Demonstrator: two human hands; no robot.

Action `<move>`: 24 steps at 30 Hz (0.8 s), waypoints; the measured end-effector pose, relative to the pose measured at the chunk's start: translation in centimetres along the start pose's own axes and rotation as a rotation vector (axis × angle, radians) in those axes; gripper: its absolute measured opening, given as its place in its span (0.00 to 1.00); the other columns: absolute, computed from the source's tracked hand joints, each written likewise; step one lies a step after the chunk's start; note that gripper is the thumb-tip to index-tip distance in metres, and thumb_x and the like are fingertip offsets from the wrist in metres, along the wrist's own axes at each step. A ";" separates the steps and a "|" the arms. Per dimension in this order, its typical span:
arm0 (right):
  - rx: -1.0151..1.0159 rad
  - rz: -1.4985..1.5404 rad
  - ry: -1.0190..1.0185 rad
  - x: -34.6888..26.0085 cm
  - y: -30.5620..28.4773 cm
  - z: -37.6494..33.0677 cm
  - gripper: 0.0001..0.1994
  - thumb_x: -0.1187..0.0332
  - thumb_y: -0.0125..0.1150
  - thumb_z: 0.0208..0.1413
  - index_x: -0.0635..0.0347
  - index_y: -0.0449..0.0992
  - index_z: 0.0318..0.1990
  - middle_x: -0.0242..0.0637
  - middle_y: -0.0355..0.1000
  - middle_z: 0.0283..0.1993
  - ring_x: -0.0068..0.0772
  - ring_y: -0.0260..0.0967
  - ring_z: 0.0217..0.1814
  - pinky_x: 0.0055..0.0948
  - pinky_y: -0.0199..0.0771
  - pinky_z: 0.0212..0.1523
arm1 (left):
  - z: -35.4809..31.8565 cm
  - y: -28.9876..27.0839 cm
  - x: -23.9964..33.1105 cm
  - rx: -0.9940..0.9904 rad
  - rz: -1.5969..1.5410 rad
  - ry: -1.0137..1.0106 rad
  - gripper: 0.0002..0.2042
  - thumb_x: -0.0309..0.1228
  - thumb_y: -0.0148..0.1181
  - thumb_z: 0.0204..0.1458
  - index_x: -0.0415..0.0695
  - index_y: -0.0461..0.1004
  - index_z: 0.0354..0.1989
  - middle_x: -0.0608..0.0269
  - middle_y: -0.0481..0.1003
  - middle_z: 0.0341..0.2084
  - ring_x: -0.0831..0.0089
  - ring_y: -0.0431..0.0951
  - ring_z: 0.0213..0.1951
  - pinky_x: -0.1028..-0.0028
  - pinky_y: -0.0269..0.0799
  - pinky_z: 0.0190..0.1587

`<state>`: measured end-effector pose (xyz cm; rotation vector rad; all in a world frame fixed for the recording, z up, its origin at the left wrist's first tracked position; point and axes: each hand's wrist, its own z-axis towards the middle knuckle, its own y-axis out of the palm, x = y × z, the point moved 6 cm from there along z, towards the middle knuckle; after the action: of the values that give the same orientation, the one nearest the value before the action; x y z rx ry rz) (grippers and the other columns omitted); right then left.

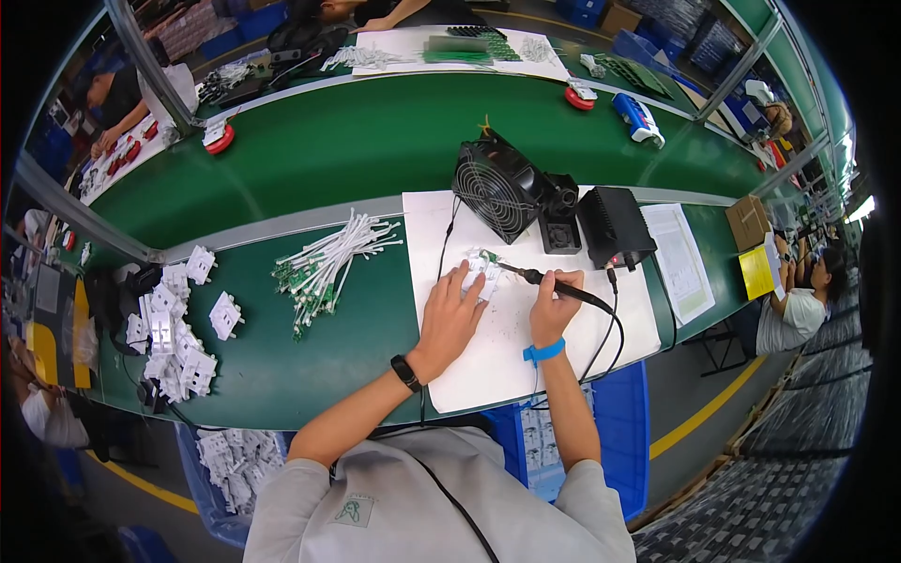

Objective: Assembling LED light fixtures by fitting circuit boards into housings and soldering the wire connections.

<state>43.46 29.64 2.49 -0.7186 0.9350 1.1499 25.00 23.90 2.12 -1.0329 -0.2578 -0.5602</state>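
Observation:
My right hand (pixel 552 310) is closed round the handle of a soldering iron (pixel 534 276), whose tip points left at a small green circuit board (pixel 487 256). That board lies at the top of a white plastic part (pixel 481 278) on the white work sheet (pixel 526 366). My left hand (pixel 451 314) rests over the white part, fingers pressing on it and holding it to the sheet. Just beyond stands a black fan (pixel 496 188). A black soldering station box (pixel 615 228), cabled to the iron, sits at the right.
Bundled white wires with green boards (pixel 328 267) lie left of the sheet. White plastic parts (pixel 169 328) are piled farther left. A green conveyor belt (pixel 375 131) runs beyond the bench, carrying red round holders (pixel 219 139). Blue bins (pixel 619 432) stand below. Other people work nearby.

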 end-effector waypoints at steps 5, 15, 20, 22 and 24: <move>0.012 0.009 -0.055 -0.9 0.5 0.3 0.10 0.77 0.58 0.64 0.60 0.61 0.35 0.30 0.62 0.26 0.19 0.57 0.30 0.23 0.61 0.33 | 0.1 -0.1 0.0 -0.003 0.003 0.000 0.22 0.31 0.67 0.54 0.40 0.75 0.58 0.45 0.69 0.61 0.52 0.71 0.57 0.61 0.69 0.58; 0.209 -0.060 -0.226 0.0 -2.7 1.1 0.06 0.78 0.55 0.64 0.60 0.64 0.38 0.33 0.66 0.34 0.20 0.60 0.35 0.21 0.63 0.37 | 0.1 -0.2 0.1 -0.007 -0.016 -0.001 0.22 0.31 0.67 0.54 0.40 0.76 0.57 0.44 0.69 0.61 0.51 0.71 0.56 0.61 0.69 0.58; 0.387 -0.058 -0.315 -2.4 -5.5 7.4 0.07 0.74 0.60 0.66 0.63 0.66 0.39 0.35 0.64 0.38 0.23 0.62 0.40 0.25 0.68 0.43 | 0.1 -0.6 -0.3 0.003 -0.013 -0.002 0.22 0.32 0.67 0.53 0.40 0.76 0.57 0.44 0.69 0.61 0.52 0.71 0.56 0.61 0.69 0.58; 0.350 -0.059 -0.311 -3.3 -4.3 9.2 0.08 0.72 0.61 0.66 0.63 0.67 0.38 0.34 0.65 0.36 0.22 0.63 0.36 0.25 0.68 0.39 | -0.2 -0.7 -0.8 -0.025 -0.026 -0.018 0.23 0.33 0.65 0.55 0.37 0.74 0.58 0.42 0.67 0.62 0.50 0.69 0.58 0.58 0.68 0.59; 0.274 -0.261 -0.198 -2.7 -3.1 10.9 0.09 0.70 0.61 0.67 0.63 0.68 0.37 0.33 0.66 0.30 0.22 0.64 0.31 0.26 0.68 0.34 | -0.2 -0.6 -0.6 -0.009 -0.041 -0.014 0.23 0.33 0.66 0.54 0.38 0.75 0.57 0.42 0.67 0.62 0.50 0.69 0.57 0.58 0.68 0.59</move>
<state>48.66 37.02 9.75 -0.4780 0.7855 0.8263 24.18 23.68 2.22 -1.0430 -0.2896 -0.5914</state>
